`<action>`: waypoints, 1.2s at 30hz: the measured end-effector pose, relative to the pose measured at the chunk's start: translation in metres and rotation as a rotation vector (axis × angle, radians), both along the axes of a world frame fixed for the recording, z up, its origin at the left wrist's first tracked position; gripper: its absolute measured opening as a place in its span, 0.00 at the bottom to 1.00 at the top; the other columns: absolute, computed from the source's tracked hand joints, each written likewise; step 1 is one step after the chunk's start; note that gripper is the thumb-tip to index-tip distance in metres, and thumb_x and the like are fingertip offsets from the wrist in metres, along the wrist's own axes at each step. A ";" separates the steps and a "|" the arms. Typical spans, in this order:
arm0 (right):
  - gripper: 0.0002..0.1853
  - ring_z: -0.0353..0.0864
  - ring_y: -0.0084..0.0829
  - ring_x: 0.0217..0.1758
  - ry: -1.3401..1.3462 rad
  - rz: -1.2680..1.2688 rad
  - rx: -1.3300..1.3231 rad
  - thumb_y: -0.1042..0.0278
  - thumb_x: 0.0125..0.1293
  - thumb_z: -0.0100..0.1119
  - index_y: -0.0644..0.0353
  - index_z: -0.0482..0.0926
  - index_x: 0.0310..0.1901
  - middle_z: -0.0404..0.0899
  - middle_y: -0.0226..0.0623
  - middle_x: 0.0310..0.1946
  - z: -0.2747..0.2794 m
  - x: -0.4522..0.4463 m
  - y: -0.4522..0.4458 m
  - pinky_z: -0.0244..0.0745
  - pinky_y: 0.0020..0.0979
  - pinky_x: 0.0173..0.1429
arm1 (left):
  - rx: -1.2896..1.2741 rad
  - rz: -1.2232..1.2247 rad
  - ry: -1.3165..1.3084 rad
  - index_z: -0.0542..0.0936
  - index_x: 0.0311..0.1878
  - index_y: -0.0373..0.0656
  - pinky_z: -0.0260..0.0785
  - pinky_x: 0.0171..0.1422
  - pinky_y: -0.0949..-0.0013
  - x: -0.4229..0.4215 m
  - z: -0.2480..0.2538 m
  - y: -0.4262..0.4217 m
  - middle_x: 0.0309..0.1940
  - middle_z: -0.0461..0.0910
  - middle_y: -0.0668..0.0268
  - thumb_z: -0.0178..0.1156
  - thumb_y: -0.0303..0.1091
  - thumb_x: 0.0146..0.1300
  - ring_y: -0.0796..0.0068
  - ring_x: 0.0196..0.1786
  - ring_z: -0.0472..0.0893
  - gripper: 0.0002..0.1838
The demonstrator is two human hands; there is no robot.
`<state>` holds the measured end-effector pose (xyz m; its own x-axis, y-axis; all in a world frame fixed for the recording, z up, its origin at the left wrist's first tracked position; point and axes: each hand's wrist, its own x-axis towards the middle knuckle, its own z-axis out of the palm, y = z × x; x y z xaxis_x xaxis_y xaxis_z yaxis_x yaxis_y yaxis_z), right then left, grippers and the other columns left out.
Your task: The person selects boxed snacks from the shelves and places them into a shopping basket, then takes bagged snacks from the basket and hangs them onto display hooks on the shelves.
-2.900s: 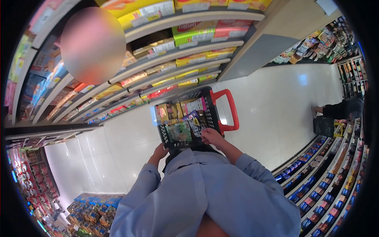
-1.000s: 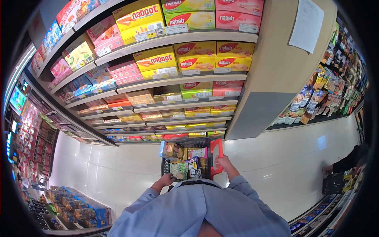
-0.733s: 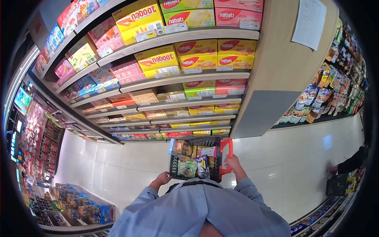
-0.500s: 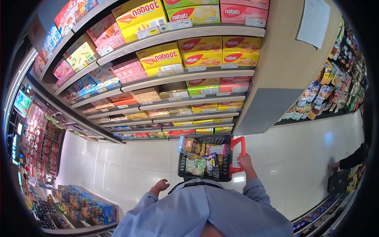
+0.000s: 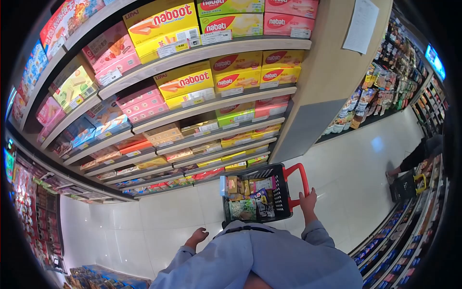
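Note:
My right hand [image 5: 308, 200] is wrapped round the red handle [image 5: 303, 177] of a black shopping basket [image 5: 281, 192]. The basket stands close in front of me, low over the floor, with several packs inside. Among them are a green-and-white bag [image 5: 242, 209], a dark blue bag [image 5: 264, 202], a pink-edged pack [image 5: 263, 184] and a brown-gold box [image 5: 234, 184]. My left hand [image 5: 197, 236] hangs free to the left of the basket, loosely bent, nothing in it, thumb and fingers a little apart.
Shelves of wafer boxes [image 5: 181, 80] rise ahead, ending at a beige-and-grey pillar [image 5: 315, 127] with a paper sheet [image 5: 360, 26]. Hanging snack bags [image 5: 356, 108] lie beyond. On the right are a person's leg [image 5: 411, 159], another black basket [image 5: 403, 187] and low shelving [image 5: 399, 241].
My view has turned to the right, so the shelves slide left and more of the right aisle shows. The basket has swung slightly, its handle now angled; my right hand stays on it.

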<state>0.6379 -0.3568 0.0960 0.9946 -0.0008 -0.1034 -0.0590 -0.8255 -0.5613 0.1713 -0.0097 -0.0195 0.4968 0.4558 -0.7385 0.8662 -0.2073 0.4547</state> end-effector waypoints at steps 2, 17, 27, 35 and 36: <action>0.40 0.69 0.56 0.64 -0.183 0.075 -0.009 0.59 0.54 0.69 0.71 0.63 0.65 0.69 0.59 0.59 -0.017 -0.002 0.004 0.65 0.48 0.68 | 0.050 -0.076 -0.040 0.75 0.61 0.35 0.74 0.60 0.59 0.013 -0.001 0.027 0.48 0.83 0.47 0.61 0.47 0.60 0.52 0.52 0.82 0.31; 0.24 0.67 0.53 0.66 -0.335 0.491 0.482 0.70 0.61 0.60 0.67 0.70 0.58 0.70 0.55 0.60 0.091 0.051 0.099 0.62 0.43 0.71 | 0.569 -0.291 -0.969 0.68 0.67 0.38 0.65 0.69 0.58 0.358 0.313 0.104 0.61 0.73 0.46 0.61 0.33 0.64 0.50 0.65 0.73 0.29; 0.17 0.81 0.42 0.51 -0.094 0.532 0.604 0.72 0.63 0.58 0.65 0.75 0.54 0.76 0.48 0.52 0.069 0.096 0.041 0.78 0.36 0.53 | 0.959 -0.074 -0.879 0.60 0.72 0.39 0.66 0.68 0.55 0.462 0.439 0.153 0.59 0.72 0.42 0.60 0.31 0.61 0.46 0.63 0.73 0.36; 0.13 0.85 0.39 0.45 0.049 0.497 0.677 0.72 0.66 0.56 0.66 0.77 0.51 0.78 0.48 0.48 0.071 0.122 0.023 0.82 0.33 0.47 | 1.174 -0.020 -0.706 0.64 0.68 0.38 0.71 0.61 0.54 0.469 0.444 0.149 0.54 0.75 0.45 0.60 0.29 0.59 0.48 0.56 0.77 0.33; 0.13 0.85 0.38 0.45 0.040 0.525 0.671 0.72 0.66 0.56 0.66 0.77 0.51 0.79 0.47 0.47 0.072 0.127 0.027 0.81 0.33 0.48 | 1.229 -0.032 -0.716 0.65 0.68 0.37 0.71 0.60 0.54 0.470 0.449 0.145 0.54 0.75 0.45 0.60 0.29 0.59 0.47 0.56 0.76 0.32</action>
<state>0.7652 -0.3301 0.1676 0.8448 0.5330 0.0475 0.2080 -0.2452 -0.9469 0.6413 0.1357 0.4290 0.6105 0.5943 0.5235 0.5170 -0.7998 0.3050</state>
